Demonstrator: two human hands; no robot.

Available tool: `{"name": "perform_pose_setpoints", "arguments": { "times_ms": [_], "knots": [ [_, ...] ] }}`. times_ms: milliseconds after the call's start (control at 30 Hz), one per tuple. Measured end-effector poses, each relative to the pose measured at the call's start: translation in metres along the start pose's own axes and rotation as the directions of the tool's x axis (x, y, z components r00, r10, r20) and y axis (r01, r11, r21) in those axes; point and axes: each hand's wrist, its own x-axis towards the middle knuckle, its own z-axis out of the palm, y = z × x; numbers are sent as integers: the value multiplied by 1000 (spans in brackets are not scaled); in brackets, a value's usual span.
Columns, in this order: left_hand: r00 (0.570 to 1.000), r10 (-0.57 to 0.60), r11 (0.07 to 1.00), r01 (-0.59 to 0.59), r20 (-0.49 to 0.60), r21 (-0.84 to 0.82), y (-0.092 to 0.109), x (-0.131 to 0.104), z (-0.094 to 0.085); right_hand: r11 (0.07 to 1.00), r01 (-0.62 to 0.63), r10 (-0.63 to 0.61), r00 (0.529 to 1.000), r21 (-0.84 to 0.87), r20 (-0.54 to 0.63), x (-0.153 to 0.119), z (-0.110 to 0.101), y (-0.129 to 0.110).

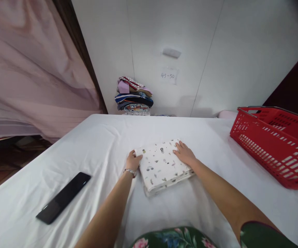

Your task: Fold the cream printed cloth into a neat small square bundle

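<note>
A folded white cloth [161, 165] with small printed motifs lies in a thick, layered rectangle on the white-covered surface. At its left edge is my left hand [132, 161], wearing a bracelet; the thumb rests over the top and the fingers curl around the far left corner, partly hidden. My right hand [185, 154] lies on the cloth's right side, palm down with fingers stretched out toward the far right corner.
A black phone-like slab [63, 198] lies to the left. On the right stands a red perforated plastic basket [273, 144]. Beyond the far edge is a stack of folded clothes [134, 96] against the white wall. A pink curtain [35, 69] hangs at the left.
</note>
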Motion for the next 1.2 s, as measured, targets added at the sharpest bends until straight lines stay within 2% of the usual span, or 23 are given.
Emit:
{"name": "perform_pose_setpoints", "arguments": {
  "times_ms": [100, 200, 333, 433, 567, 700, 767, 900, 1067, 1200],
  "knots": [
    [1000, -9, 1000, 9, 9, -11, 4, -4, -1, 990, -36, 37, 999, 138, -6, 0, -5, 6],
    [999, -33, 999, 33, 0, -14, 9, -9, -3, 952, -161, 160, 987, 262, 25, -2, -16, 18],
    [995, -97, 995, 97, 2, -6, 15, -18, -7, 927, -271, 262, 963, 258, 71, -10, -29, 33],
    [985, -157, 987, 158, 74, -11, 20, -33, -10, 920, -311, 298, 950, 239, 89, -15, -32, 36],
    [950, -231, 971, 238, 211, -6, 23, -60, -13, 897, -365, 336, 929, 248, 154, -17, -33, 33],
    [930, -260, 963, 268, 259, 3, 19, -77, -13, 856, -400, 336, 912, 326, 236, -19, -41, 29],
    [924, -262, 961, 277, 278, -15, 17, -79, -11, 770, -457, 319, 881, 446, 350, -21, -46, 28],
    [909, -269, 950, 305, 319, -69, 16, -79, -11, 516, -591, 243, 795, 621, 555, -30, -49, 28],
    [901, -258, 910, 348, 349, -227, 19, -83, -16, 224, -669, 101, 739, 709, 666, -48, -44, 29],
    [893, -261, 872, 381, 366, -308, 20, -88, -19, 128, -668, 62, 743, 733, 667, -60, -46, 27]
  ]
}}
